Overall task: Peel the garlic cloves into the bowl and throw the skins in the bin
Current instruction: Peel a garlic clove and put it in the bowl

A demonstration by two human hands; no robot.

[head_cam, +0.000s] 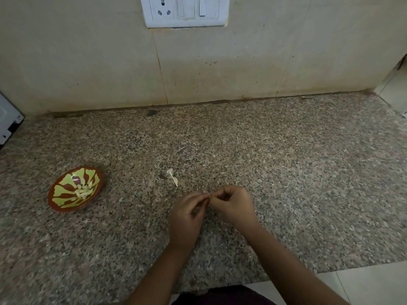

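Observation:
A small red-brown bowl (pixel 57 195) with a green pattern stands on the granite counter at the left and holds several pale peeled garlic cloves (pixel 83 190). My left hand (pixel 187 216) and my right hand (pixel 233 204) meet fingertip to fingertip over the counter's middle, both with fingers curled and pinching something tiny between them. Only a sliver of that thing shows, so I cannot tell if it is a clove or skin. A white scrap of garlic stem and skin (pixel 172 176) lies on the counter just beyond my hands.
The speckled granite counter (pixel 286 172) runs to a beige tiled wall with a white socket panel (pixel 185 11). A white appliance corner (pixel 8 119) juts in at the far left. The counter's front edge and pale floor show at the lower right. No bin is in view.

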